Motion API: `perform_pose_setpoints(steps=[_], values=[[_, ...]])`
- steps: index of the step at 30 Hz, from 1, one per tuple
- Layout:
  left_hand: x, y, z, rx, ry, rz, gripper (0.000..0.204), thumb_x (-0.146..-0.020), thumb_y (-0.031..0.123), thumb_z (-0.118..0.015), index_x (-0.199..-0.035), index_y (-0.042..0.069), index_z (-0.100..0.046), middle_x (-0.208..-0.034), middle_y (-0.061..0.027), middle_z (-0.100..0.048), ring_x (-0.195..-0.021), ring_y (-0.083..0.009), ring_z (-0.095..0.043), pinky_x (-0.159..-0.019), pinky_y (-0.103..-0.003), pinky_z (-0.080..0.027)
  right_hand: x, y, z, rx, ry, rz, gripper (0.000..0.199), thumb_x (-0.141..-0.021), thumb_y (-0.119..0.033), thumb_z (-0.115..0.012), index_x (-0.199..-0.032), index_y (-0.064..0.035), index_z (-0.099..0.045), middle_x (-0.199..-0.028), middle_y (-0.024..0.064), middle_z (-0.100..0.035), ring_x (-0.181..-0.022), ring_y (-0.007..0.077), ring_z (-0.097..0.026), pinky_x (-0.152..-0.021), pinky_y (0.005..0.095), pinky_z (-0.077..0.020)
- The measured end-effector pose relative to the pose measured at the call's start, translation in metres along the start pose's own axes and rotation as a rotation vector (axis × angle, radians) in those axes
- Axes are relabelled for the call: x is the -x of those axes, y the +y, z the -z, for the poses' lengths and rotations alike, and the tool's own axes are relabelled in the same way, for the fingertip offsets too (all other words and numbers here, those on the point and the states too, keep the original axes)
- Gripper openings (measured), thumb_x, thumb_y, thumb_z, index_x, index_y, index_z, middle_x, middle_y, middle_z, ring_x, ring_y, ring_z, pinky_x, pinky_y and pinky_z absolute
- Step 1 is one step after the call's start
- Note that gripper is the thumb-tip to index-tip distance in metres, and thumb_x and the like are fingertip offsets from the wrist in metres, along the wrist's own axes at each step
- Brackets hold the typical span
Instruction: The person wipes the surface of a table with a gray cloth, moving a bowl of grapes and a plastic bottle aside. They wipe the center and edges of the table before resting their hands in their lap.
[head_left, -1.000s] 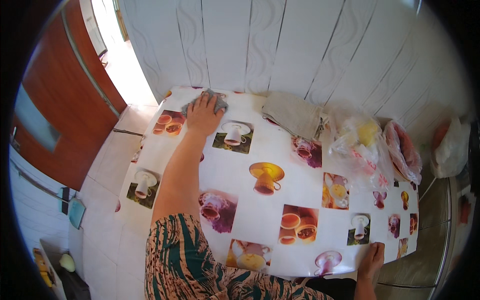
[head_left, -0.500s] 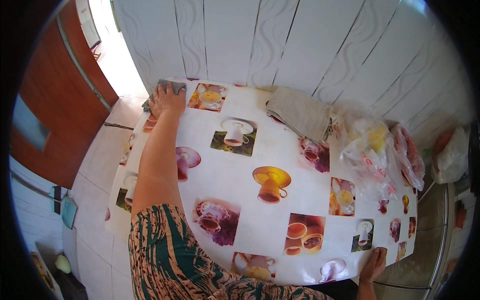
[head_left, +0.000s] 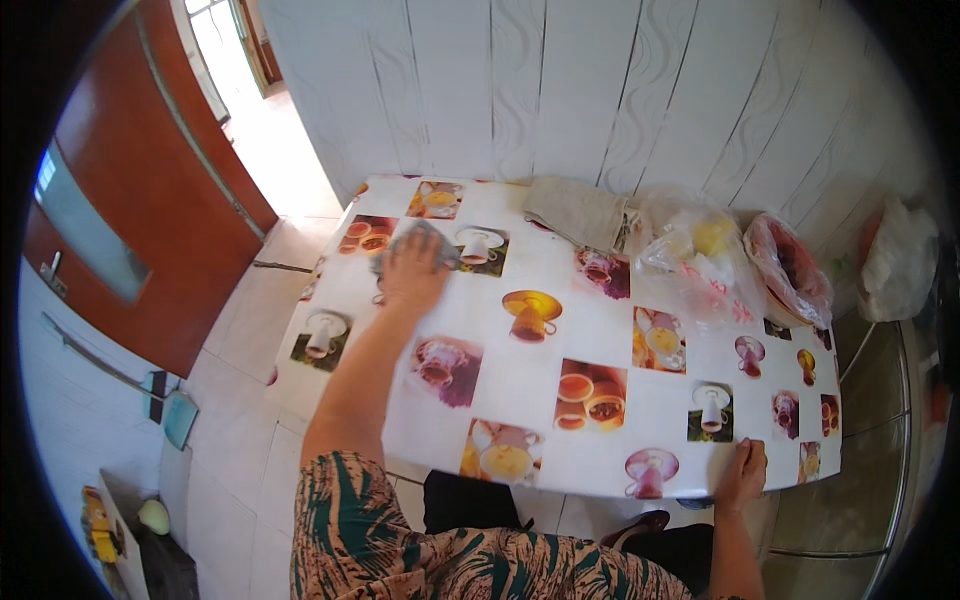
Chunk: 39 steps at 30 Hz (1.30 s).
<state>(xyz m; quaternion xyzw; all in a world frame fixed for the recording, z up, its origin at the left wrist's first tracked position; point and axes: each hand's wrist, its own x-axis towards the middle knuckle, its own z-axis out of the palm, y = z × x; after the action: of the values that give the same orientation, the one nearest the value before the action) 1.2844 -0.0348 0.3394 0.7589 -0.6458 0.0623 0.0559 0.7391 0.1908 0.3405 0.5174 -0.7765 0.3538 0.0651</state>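
Two hands and two cloths show at one worktop (head_left: 515, 385), its smooth, glossy white covering printed with cups. The left hand (head_left: 414, 280) spreads its grip wide and flat over one crumpled grey cloth (head_left: 449, 252), toward the far left. The right hand (head_left: 741, 474) curls its grip at the near edge; whether it clasps that, I cannot tell. One folded beige cloth (head_left: 575, 212) lies near one crinkled clear plastic bag (head_left: 690, 262) and one oval-mouthed pink bundle (head_left: 788, 268).
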Motion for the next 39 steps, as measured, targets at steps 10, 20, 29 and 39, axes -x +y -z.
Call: perform_pose_setpoints(steps=[10, 20, 29, 39], values=[[0.161, 0.113, 0.043, 0.225, 0.045, -0.419, 0.061, -0.091, 0.042, -0.05, -0.143, 0.013, -0.041, -0.151, -0.011, -0.035, -0.141, -0.028, -0.027, -0.114, -0.051, -0.019, -0.002, -0.007, -0.002, 0.097, 0.033, 0.073, 0.027, -0.097, -0.027, -0.049, -0.083, -0.0055, -0.058, -0.072, 0.0161, -0.058, -0.068, 0.0383, -0.056, -0.061, 0.0488, -0.0437], [0.23, 0.084, 0.056, 0.405, 0.122, -0.402, 0.063, -0.08, 0.035, -0.067, -0.134, 0.009, -0.048, -0.142, -0.0162, -0.043, -0.136, -0.0328, -0.035, -0.109, -0.053, -0.027, -0.003, 0.01, -0.003, 0.153, 0.022, 0.049, 0.029, -0.098, -0.032, -0.047, -0.089, -0.0084, -0.06, -0.083, 0.0141, -0.066, -0.076, 0.0385, -0.06, -0.065, 0.0482, -0.0439], [0.175, -0.157, 0.02, -0.06, 0.056, 0.542, 0.063, -0.092, 0.056, -0.042, -0.145, 0.021, -0.041, -0.152, -0.0088, -0.034, -0.14, -0.0269, -0.029, -0.113, -0.049, -0.02, -0.002, 0.008, -0.007, 0.064, -0.009, 0.047, 0.028, -0.097, -0.031, -0.049, -0.086, -0.0077, -0.059, -0.08, 0.015, -0.062, -0.081, 0.039, -0.058, -0.066, 0.0503, -0.0432], [0.24, -0.088, 0.022, 0.04, 0.175, 0.241, 0.057, -0.094, 0.039, -0.048, -0.145, 0.016, -0.041, -0.151, -0.0144, -0.036, -0.139, -0.0326, -0.031, -0.113, -0.052, -0.02, -0.001, -0.001, 0.001, 0.109, 0.084, 0.064, 0.028, -0.097, -0.033, -0.05, -0.086, -0.0086, -0.059, -0.079, 0.0126, -0.064, -0.072, 0.0358, -0.06, -0.063, 0.0475, -0.0457]])
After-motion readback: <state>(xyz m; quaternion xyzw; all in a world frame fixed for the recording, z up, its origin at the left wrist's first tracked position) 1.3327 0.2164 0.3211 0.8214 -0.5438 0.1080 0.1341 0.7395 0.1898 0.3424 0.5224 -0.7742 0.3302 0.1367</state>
